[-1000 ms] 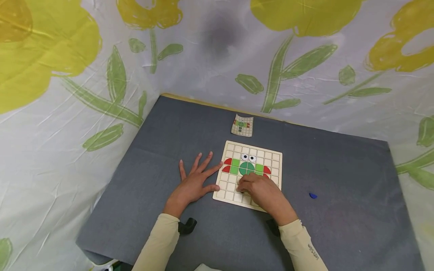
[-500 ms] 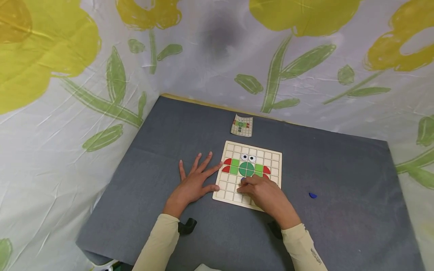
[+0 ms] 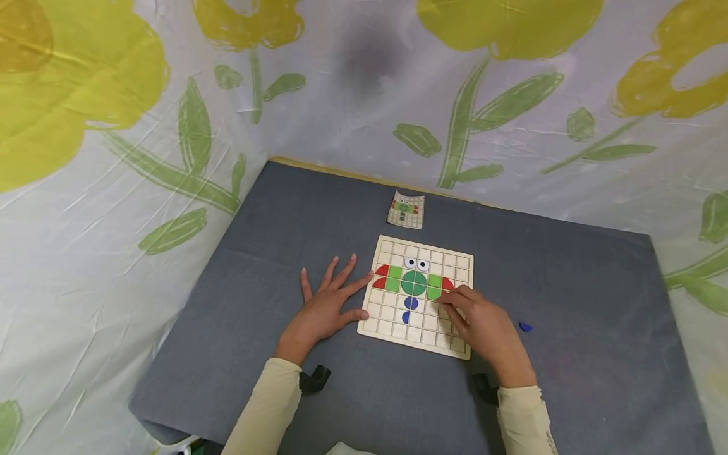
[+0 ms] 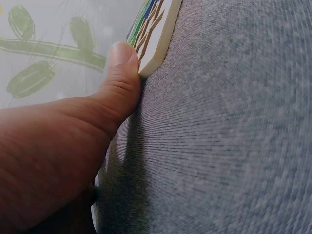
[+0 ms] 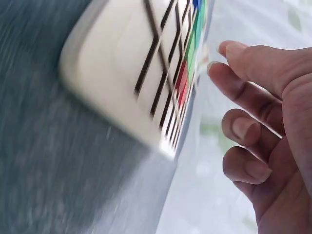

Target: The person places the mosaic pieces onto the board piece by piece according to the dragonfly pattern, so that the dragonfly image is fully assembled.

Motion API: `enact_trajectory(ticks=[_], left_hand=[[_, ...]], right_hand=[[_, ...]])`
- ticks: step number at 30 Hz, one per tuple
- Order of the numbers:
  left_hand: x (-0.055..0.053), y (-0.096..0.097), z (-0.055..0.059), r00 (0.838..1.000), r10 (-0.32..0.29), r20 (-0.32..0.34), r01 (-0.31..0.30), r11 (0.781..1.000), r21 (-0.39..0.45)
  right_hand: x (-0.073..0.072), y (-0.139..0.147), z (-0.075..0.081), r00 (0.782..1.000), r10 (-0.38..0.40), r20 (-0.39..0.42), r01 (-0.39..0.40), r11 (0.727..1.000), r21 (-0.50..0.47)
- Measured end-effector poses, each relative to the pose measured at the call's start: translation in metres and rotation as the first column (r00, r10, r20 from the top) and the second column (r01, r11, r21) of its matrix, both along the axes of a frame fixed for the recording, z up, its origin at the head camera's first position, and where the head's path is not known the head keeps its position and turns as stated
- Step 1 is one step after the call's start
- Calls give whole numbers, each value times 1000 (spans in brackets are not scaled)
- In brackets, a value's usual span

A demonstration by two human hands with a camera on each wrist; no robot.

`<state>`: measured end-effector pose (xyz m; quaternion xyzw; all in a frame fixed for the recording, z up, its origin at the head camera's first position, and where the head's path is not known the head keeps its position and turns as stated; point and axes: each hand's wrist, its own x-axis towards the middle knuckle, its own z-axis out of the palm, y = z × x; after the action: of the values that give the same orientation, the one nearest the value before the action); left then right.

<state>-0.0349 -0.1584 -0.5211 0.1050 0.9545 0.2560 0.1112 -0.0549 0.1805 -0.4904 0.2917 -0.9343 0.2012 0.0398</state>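
A square wooden grid board [image 3: 421, 344] lies on the table. Its pieces make a figure: two eye tiles [image 3: 416, 263], a dark green circle [image 3: 414, 283], light green squares and red quarter-rounds at the sides, a blue round [image 3: 411, 303] and a blue half-round [image 3: 406, 317]. My left hand [image 3: 321, 313] rests spread on the cloth, its thumb and a fingertip at the board's left edge. Over the board's right part is my right hand [image 3: 486, 325], fingers loosely bent, with nothing between thumb and forefinger in the right wrist view. It covers part of the right-hand red pieces.
A loose blue half-round piece [image 3: 525, 327] lies on the grey tablecloth [image 3: 597, 354], right of my right hand. Behind the board lies a small picture card [image 3: 406, 210] showing a similar figure. A flower-printed white curtain [image 3: 352, 95] stands beyond the table's back edge.
My right hand has lifted off the lower middle of the board and moved right, uncovering the blue round and the blue half-round. The left hand has stayed put.
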Motion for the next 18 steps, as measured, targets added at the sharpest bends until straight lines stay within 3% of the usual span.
enact_trajectory(ticks=[3, 8, 18], left_hand=[[0, 1, 1, 1000, 2, 2, -2, 1000, 5], [0, 1, 2, 1000, 6, 10, -6, 1000, -1], [0, 1, 2, 1000, 9, -6, -8, 1000, 14]], right_hand=[[2, 13, 1, 995, -89, 54, 90, 996, -6], [7, 35, 0, 964, -230, 132, 232, 973, 3], [21, 85, -3, 899, -417, 135, 420, 908, 6]])
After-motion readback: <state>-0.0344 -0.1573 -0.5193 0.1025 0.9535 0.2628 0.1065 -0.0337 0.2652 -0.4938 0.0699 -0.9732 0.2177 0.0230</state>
